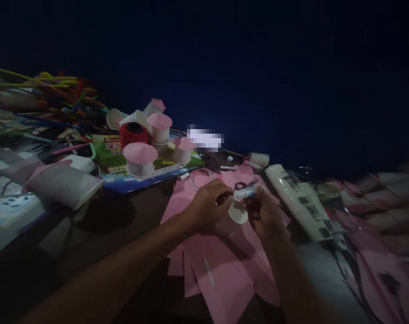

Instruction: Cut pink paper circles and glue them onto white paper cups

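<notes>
My right hand (267, 213) is closed around a small whitish-blue tube (245, 193), which points left. My left hand (213, 202) is closed too, its fingers pinched at the left end of the tube; what they grip is too dark and small to make out. Just below the tube, between both hands, shows a round white disc (238, 213). Under the hands lie overlapping pink paper sheets (221, 279). Beyond the fingers, dark-handled scissors (245, 184) rest on the paper near a pink paper circle (244, 173).
Paper cups with pink tops (140, 155) stand on a green-and-blue packet (113, 177), around a red roll (133, 135). Stacked paper cups in plastic (299, 202) lie right. At left are a power strip (18, 204), a lying cup (65, 182) and colourful pipe cleaners (69, 92).
</notes>
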Demonstrator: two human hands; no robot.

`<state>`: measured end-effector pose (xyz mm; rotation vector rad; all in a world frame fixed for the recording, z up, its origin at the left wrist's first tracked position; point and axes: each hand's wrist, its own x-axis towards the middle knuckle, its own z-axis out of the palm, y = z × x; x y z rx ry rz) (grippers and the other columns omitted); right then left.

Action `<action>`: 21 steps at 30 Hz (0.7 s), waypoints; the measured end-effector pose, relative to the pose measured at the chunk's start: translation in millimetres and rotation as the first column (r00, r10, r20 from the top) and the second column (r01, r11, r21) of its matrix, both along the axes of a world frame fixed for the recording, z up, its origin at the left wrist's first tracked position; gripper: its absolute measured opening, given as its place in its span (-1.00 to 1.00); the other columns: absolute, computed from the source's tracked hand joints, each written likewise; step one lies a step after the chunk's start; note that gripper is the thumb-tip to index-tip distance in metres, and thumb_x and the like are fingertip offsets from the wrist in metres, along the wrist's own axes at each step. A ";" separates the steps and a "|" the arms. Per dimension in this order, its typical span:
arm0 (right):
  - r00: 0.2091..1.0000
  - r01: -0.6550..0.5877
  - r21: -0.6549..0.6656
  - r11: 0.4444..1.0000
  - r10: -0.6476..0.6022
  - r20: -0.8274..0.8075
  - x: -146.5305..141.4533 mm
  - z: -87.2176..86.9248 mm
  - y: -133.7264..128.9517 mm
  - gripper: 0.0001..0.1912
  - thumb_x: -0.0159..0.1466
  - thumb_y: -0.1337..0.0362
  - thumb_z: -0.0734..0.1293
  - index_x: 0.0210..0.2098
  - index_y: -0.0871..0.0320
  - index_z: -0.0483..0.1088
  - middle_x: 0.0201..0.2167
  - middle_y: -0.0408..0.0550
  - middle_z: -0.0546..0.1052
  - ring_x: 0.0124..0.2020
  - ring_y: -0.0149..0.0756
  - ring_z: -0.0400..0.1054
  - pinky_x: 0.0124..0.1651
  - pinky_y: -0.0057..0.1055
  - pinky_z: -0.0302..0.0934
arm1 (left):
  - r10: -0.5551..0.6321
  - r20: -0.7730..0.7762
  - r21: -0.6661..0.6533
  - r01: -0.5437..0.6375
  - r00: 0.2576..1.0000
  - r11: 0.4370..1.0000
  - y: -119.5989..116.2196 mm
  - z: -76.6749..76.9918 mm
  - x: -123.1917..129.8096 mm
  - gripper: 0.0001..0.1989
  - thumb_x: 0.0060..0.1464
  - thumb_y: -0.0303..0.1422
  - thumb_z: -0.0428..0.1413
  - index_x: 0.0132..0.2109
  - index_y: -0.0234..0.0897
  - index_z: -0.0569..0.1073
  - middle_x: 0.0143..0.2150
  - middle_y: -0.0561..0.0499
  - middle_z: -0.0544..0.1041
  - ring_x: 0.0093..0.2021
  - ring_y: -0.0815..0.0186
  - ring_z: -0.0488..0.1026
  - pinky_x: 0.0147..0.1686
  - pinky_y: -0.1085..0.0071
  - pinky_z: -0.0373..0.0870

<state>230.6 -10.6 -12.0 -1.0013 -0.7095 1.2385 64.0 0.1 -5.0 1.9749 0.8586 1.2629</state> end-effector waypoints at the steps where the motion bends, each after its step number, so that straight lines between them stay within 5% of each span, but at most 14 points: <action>1: 1.000 0.002 -0.005 1.000 -0.002 0.012 -0.3 -0.5 -0.2 -0.69 0.05 0.10 0.40 -0.57 0.18 0.30 -0.73 -0.25 0.37 -0.77 -0.60 0.10 -0.73 -0.65 -0.03 | 0.015 -0.008 -0.002 -0.015 1.000 1.000 0.0 -0.2 0.4 -0.91 -0.02 -0.51 0.06 -0.34 -0.33 0.46 -0.41 0.03 0.39 -0.45 0.44 0.30 -0.46 0.52 0.21; 21: 0.997 0.075 -0.030 0.997 -0.074 0.025 -6.5 2.1 -2.2 -0.69 0.01 0.11 0.43 -0.53 0.17 0.29 -0.74 -0.33 0.22 -0.72 -0.58 0.08 -0.66 -0.61 0.04 | 0.080 0.005 0.150 -0.080 0.997 0.986 0.6 -7.0 2.5 -0.87 -0.03 -0.57 0.01 -0.43 -0.33 0.43 -0.46 0.03 0.35 -0.45 0.43 0.28 -0.47 0.52 0.17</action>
